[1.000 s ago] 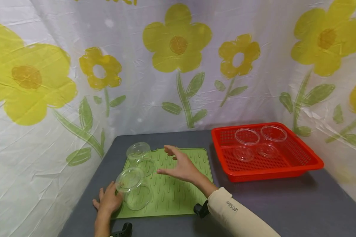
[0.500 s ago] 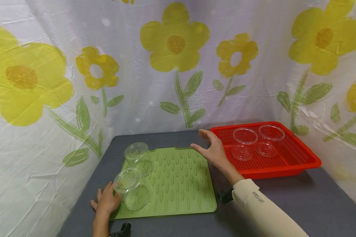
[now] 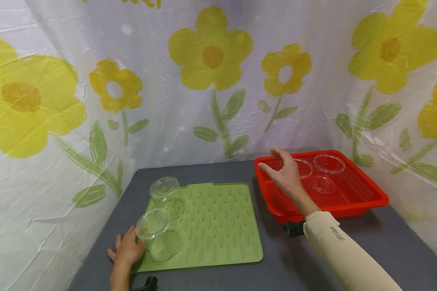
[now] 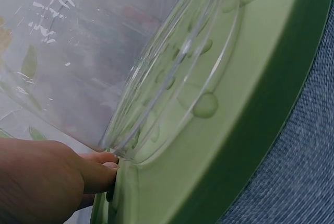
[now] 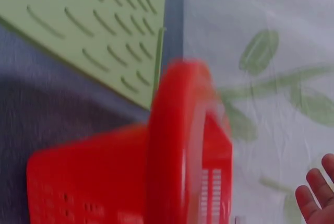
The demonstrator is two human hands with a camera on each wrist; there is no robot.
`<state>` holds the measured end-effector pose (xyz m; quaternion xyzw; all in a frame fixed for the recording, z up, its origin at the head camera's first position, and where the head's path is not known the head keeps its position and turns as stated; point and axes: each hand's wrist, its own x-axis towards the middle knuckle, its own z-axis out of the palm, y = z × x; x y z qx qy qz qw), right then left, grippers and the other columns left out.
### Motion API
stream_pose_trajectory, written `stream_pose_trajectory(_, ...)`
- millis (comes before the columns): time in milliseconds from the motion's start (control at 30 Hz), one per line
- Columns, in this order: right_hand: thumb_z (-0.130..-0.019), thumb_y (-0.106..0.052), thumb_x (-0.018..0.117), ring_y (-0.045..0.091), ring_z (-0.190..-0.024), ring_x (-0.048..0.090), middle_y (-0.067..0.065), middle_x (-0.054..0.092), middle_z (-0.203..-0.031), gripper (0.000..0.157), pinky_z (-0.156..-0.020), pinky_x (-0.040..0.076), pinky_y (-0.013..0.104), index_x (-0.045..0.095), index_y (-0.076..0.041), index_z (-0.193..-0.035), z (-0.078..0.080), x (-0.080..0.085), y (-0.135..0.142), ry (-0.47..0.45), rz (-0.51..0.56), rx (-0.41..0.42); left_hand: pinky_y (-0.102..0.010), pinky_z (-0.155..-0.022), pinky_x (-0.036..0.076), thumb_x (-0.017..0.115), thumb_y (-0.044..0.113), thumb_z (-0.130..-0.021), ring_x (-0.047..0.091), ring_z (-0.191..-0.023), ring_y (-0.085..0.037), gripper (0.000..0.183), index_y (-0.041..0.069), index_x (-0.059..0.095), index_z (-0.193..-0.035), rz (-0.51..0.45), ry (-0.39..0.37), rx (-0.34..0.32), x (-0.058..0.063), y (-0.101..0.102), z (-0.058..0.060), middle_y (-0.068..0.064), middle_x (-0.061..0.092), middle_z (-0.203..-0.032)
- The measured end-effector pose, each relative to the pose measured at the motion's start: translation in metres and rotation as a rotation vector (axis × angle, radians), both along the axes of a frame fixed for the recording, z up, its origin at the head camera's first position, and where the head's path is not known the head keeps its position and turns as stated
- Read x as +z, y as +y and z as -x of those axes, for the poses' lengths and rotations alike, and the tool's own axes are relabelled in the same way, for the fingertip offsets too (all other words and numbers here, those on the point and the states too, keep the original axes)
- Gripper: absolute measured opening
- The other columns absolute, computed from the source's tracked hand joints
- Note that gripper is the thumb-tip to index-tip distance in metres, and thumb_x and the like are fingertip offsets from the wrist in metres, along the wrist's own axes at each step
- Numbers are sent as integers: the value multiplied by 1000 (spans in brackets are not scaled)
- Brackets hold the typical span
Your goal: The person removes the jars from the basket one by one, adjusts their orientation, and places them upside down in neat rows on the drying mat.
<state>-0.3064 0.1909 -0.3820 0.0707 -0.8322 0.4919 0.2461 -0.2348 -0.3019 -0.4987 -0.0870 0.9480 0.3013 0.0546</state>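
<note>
Head view, far left: a white curtain (image 3: 7, 190) with yellow flowers hangs down beside the table (image 3: 211, 279), and continues behind it. The left hand (image 3: 127, 250) rests at the near left edge of a green mat (image 3: 218, 226), its outer fingers spread over the tabletop. The left wrist view puts its fingertips at the mat's edge, right by the rim of the front clear cup (image 3: 153, 223); whether they pinch anything cannot be told. A black wrist mount (image 3: 150, 283) shows low in the head view, by the left forearm. That front cup stands on the left part of the mat, banded rim against its surface; behind it stands the back clear cup (image 3: 164, 188).

Farther right, well apart from those cups, the right hand (image 3: 285, 171) is in front of the left part of a red basket (image 3: 349, 210), thumb and fingers spread, with nothing between them. Only some fingertips appear in the right wrist view. The basket holds two more cups: one (image 3: 305, 169) partly hidden by this hand, the other (image 3: 322, 184) just to its right. A beige sleeve (image 3: 346, 246) covers the right forearm.
</note>
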Motion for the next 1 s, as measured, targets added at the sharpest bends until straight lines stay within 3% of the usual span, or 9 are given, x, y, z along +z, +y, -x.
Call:
stream_pose_trajectory(200,-88,-27,81,40,-134,46,20,55,-143,68,-110,40,58,53,-3,-145,4,0,26,2,-48,-117,-86,-105,-14,43,21,-103,-10,-146,-65,48,5,45,-148,-5,-6,3,0,0,0,-31,15,-164)
stream_pose_trajectory(500,-88,-30,80,41,-140,41,25,48,-149,75,-117,36,58,48,0,-148,9,-5,65,-77,30,-242,-86,-105,-14,43,20,-103,-8,-146,-65,47,4,46,-147,-8,9,7,0,0,0,-31,16,-164)
stream_pose_trajectory(700,-89,-39,78,42,-147,33,25,36,-158,89,-119,34,60,34,0,-156,7,-13,80,-202,53,-259,-86,-105,-15,42,18,-102,-10,-146,-64,48,4,45,-148,-12,-14,4,0,0,1,-30,14,-164)
stream_pose_trajectory(1000,-89,-55,74,48,-146,27,30,26,-160,107,-116,35,65,17,1,-161,4,-14,88,-404,-7,-227,-85,-105,-16,42,17,-103,-13,-146,-63,48,4,45,-149,-26,-25,3,0,-1,1,-31,14,-164)
